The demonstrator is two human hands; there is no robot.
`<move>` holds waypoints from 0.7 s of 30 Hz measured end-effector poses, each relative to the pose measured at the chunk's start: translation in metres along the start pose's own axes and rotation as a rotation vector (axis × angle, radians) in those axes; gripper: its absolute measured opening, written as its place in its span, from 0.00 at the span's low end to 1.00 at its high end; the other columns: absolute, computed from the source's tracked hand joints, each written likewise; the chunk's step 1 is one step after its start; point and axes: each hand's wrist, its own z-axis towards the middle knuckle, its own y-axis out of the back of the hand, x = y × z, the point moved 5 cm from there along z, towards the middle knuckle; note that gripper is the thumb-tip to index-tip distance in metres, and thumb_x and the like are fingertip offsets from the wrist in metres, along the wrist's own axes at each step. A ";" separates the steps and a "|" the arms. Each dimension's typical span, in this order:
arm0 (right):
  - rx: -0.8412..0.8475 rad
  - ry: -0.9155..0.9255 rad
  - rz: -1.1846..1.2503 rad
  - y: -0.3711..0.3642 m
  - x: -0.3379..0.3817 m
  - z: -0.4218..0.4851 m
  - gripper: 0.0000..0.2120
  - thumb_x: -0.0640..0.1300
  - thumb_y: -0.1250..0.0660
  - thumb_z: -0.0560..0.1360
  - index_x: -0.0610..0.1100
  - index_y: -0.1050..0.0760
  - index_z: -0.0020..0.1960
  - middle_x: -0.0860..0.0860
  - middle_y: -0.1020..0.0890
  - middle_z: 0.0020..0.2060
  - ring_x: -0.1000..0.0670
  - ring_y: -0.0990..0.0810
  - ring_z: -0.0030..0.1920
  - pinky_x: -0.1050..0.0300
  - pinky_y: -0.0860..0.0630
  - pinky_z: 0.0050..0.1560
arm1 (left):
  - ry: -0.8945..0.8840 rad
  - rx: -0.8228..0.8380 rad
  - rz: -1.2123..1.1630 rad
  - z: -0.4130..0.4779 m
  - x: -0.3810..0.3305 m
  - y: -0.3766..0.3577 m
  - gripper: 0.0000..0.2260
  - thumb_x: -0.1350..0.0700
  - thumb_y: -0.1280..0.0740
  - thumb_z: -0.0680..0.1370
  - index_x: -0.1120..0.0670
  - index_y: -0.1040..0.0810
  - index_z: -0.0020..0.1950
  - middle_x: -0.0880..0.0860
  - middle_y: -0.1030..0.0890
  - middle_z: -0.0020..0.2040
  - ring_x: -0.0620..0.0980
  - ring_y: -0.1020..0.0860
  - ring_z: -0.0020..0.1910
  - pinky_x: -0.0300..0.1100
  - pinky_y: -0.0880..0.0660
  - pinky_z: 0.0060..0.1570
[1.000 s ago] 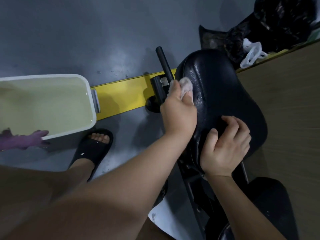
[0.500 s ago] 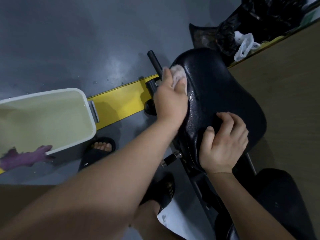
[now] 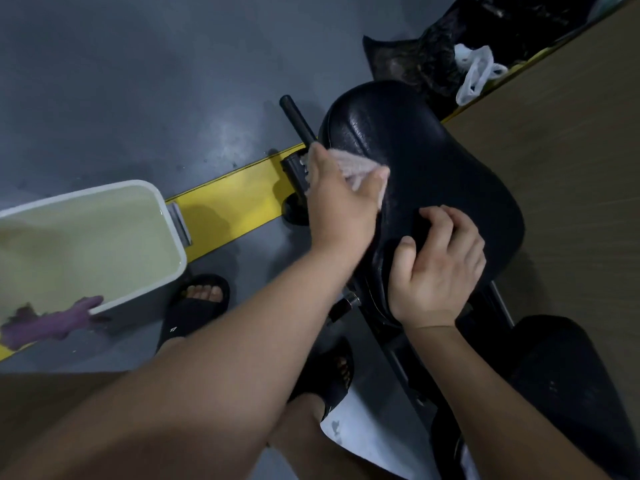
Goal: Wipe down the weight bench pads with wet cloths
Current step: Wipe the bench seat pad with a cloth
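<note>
Drawn nearer, left grip (image 3: pixel 343 206) clamps cloth (image 3: pixel 349 164) against seat pad (image 3: pixel 433 161)'s left edge; pad spreads rightward, right grip (image 3: pixel 440 268) clutching it.

Left hand (image 3: pixel 343 209) runs the cloth (image 3: pixel 349 164) up the pad (image 3: pixel 433 161) along its left edge, then swings back inward. Now the cloth is spread flatter and sits closer to the right hand (image 3: pixel 436 268).

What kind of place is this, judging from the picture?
Probably a gym, though not certain: a black bench pad on a metal frame with a handle bar, and a grey floor with a yellow stripe.
</note>
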 end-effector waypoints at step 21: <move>0.202 0.003 0.026 0.008 -0.006 0.005 0.23 0.51 0.42 0.76 0.44 0.31 0.69 0.46 0.31 0.69 0.42 0.34 0.69 0.40 0.39 0.73 | 0.093 -0.093 0.075 0.033 -0.008 0.014 0.20 0.43 0.31 0.80 0.60 0.18 0.59 0.55 0.15 0.53 0.53 0.18 0.53 0.38 0.27 0.46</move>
